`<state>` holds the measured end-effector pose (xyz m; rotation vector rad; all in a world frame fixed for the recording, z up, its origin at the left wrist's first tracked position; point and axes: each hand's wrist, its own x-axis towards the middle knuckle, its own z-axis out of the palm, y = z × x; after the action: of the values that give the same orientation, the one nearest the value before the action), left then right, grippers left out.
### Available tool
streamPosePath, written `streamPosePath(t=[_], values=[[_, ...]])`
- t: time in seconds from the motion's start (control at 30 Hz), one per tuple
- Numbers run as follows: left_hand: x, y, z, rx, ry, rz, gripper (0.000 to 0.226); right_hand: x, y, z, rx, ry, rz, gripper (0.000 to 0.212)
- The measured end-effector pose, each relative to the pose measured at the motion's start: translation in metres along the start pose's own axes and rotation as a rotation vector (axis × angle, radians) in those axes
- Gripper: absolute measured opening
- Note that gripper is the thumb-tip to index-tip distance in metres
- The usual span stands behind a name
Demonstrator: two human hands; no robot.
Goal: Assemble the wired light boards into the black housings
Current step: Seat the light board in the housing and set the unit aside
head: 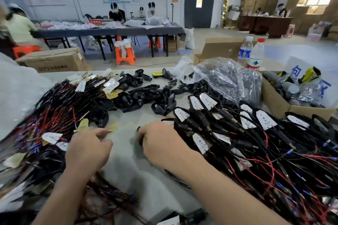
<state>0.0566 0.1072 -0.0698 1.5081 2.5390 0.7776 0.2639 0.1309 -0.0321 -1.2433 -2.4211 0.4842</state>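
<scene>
Beside trapezoid boards (109, 88), glossy housings (139, 97)

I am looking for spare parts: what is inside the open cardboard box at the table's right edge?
The cardboard box holds grey ribbed hoses, a yellow-and-black packet and shiny plastic bags. These and a white sign cover whatever lies beneath.

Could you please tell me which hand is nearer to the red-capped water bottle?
Right. The right hand, holding a black housing, lies below and left of the red-capped water bottle; the left hand lies even farther left.
</scene>
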Motion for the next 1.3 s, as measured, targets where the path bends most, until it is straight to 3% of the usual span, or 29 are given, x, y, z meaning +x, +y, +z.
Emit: streamPosePath(t=[0.07, 0.17, 0.27, 0.37, 0.47, 0.53, 0.63, 0.7, 0.77, 0.83, 0.93, 1.03, 1.13, 1.3], values=[[0.004, -0.024, -0.009, 0.174, -0.003, -0.037, 0.046, 0.011, -0.013, 0.012, 0.008, -0.080, -0.007, 0.033], [0.003, -0.044, -0.016, 0.257, -0.096, -0.114, 0.057, 0.025, -0.029, 0.028, -0.016, -0.169, -0.045, 0.034], [-0.003, -0.044, -0.019, 0.246, -0.097, -0.116, 0.050, 0.042, -0.047, 0.045, 0.009, -0.231, -0.109, 0.033], [-0.004, -0.043, -0.019, 0.081, 0.034, -0.128, 0.043, 0.055, -0.061, 0.064, 0.136, -0.239, -0.091, 0.037], [-0.003, -0.044, -0.021, -0.001, 0.217, -0.139, 0.068, 0.065, -0.070, 0.079, 0.136, -0.268, -0.063, 0.025], [-0.006, -0.040, -0.024, -0.059, 0.351, -0.090, 0.072, 0.069, -0.073, 0.085, 0.217, -0.248, -0.003, 0.014], [-0.016, -0.025, -0.031, -0.149, 0.481, 0.046, 0.066, 0.067, -0.079, 0.080, 0.672, -0.284, 0.198, 0.026], [-0.017, -0.018, -0.036, -0.208, 0.441, 0.084, 0.063, 0.065, -0.079, 0.071, 1.028, -0.419, 0.250, 0.026], [-0.013, -0.016, -0.043, -0.426, 0.279, 0.076, 0.064, 0.061, -0.075, 0.059, 1.242, -0.575, 0.224, 0.027], [-0.010, -0.015, -0.046, -0.747, 0.121, 0.060, 0.064, 0.058, -0.070, 0.052, 1.243, -0.637, 0.172, 0.019], [-0.006, -0.013, -0.035, -1.022, 0.077, 0.029, 0.055, 0.060, -0.069, 0.054, 1.083, -0.417, 0.192, 0.012], [-0.001, -0.022, -0.023, -0.815, 0.110, -0.004, 0.064, 0.065, -0.059, 0.050, 1.098, -0.122, 0.212, 0.011], [0.005, -0.039, -0.027, -0.482, 0.039, -0.022, 0.084, 0.065, -0.038, 0.026, 1.123, 0.035, 0.194, 0.014], [0.008, -0.029, -0.039, 0.165, -0.024, 0.008, 0.043, 0.063, -0.002, -0.006, 1.205, 0.236, 0.297, 0.019]])
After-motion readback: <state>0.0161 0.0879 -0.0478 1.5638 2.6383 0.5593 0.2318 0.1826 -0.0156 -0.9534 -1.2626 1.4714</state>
